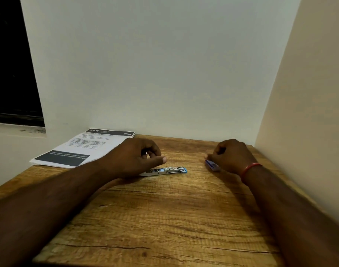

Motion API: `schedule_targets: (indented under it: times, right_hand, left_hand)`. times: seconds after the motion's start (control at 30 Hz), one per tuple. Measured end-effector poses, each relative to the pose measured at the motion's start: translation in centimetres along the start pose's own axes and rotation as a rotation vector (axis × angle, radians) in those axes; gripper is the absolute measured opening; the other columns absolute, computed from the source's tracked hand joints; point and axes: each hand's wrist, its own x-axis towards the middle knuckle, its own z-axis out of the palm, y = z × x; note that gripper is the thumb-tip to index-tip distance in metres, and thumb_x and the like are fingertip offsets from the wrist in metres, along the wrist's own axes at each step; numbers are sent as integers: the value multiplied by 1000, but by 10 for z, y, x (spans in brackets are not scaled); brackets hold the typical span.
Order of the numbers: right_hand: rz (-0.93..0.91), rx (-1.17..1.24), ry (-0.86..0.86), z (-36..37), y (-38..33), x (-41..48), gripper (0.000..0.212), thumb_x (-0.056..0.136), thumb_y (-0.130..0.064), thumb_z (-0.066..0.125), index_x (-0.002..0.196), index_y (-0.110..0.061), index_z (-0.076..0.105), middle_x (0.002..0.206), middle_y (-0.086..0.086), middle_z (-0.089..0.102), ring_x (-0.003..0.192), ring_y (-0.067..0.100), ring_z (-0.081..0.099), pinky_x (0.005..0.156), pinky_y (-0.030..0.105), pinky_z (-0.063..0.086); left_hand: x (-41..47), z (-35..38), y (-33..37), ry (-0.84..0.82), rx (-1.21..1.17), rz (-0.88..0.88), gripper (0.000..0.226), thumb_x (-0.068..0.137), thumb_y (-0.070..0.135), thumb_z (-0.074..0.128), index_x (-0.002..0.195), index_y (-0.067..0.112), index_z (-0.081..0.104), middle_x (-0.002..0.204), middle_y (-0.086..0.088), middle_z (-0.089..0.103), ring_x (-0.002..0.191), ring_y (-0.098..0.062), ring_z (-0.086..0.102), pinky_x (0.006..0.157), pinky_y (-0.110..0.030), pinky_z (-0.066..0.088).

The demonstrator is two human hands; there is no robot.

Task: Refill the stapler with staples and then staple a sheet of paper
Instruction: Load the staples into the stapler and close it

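Observation:
A small stapler [169,170] with metal parts and blue trim lies flat on the wooden table [164,218], near its middle. My left hand [134,158] hovers just over the stapler's left end, fingers curled loosely, thumb stretched out to the right; I cannot tell whether it touches the stapler. My right hand [231,156] rests at the far right with its fingers curled around a small blue staple box [212,165], which pokes out below the fingers. A stack of printed paper sheets [83,149] lies at the table's far left corner.
A white wall rises directly behind the table, and a cream wall closes in the right side. A dark window opening [12,74] is at the upper left. The paper stack overhangs the table's left edge slightly.

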Motion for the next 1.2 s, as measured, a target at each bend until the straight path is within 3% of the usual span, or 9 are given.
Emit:
schedule_targets:
  times: [0.17,0.27,0.37,0.47,0.6,0.73,0.93,1.07,1.2]
  right_hand:
    - [-80,270,144,-5,-11,-5,21,94,-41,83,84,-23,80,87,-8,78,90,11,72,81,32,55]
    - [-264,297,-46,5,-29,-20,15,89,-41,88,95,-29,82,95,-13,80,93,7,72,80,28,57]
    - [-378,158,-252,21,-42,-33,29,86,-45,90,112,-35,82,107,-20,77,104,0,66,79,23,52]
    - [-395,111,-301,29,-46,-35,32,89,-44,87,120,-36,81,108,-22,75,105,-1,64,77,20,49]
    - [-377,93,-322,30,-47,-38,27,93,-43,83,120,-38,81,108,-21,72,100,4,67,77,22,53]
    - [-395,57,-323,33,-51,-41,11,97,-40,80,107,-35,82,103,-20,64,94,5,61,74,24,47]
    - [-399,40,-312,33,-51,-42,6,101,-30,77,105,-31,72,105,-16,64,92,3,58,71,21,42]
    - [-385,151,-280,30,-45,-36,8,101,-29,76,104,-33,70,101,-12,71,92,5,64,75,25,46]
    - [-294,440,-262,31,-45,-33,6,101,-20,77,104,-25,76,86,-2,75,73,7,65,73,32,56]
  left_hand:
    - [-2,-8,-3,-114,76,-40,48,74,73,94,105,41,78,102,20,79,91,-1,69,82,-22,57]
    - [-2,-9,-8,-143,110,-23,49,69,67,99,105,43,78,102,23,80,90,-2,69,85,-27,62]
    - [-2,-9,-7,-124,79,-7,39,74,52,103,102,39,80,97,26,81,87,-2,73,78,-20,60]
    - [-2,-8,-5,-124,62,9,34,76,45,103,101,38,82,95,25,81,85,0,74,75,-17,60]
    - [-2,-16,-3,-229,153,-8,33,79,57,98,103,42,82,98,28,79,84,7,68,74,-18,56]
    - [-3,-29,0,-279,258,-3,29,81,65,93,102,45,85,106,20,76,98,-1,67,83,-29,57]
    - [-2,-34,-4,-286,264,34,21,84,59,93,99,46,86,100,16,71,92,-2,67,80,-30,55]
    - [-3,-29,-4,-268,287,50,12,92,51,87,100,42,84,95,18,78,88,3,71,75,-24,57]
    - [-5,-25,-1,-185,241,92,5,97,44,82,99,40,81,91,19,80,86,1,72,76,-24,56]
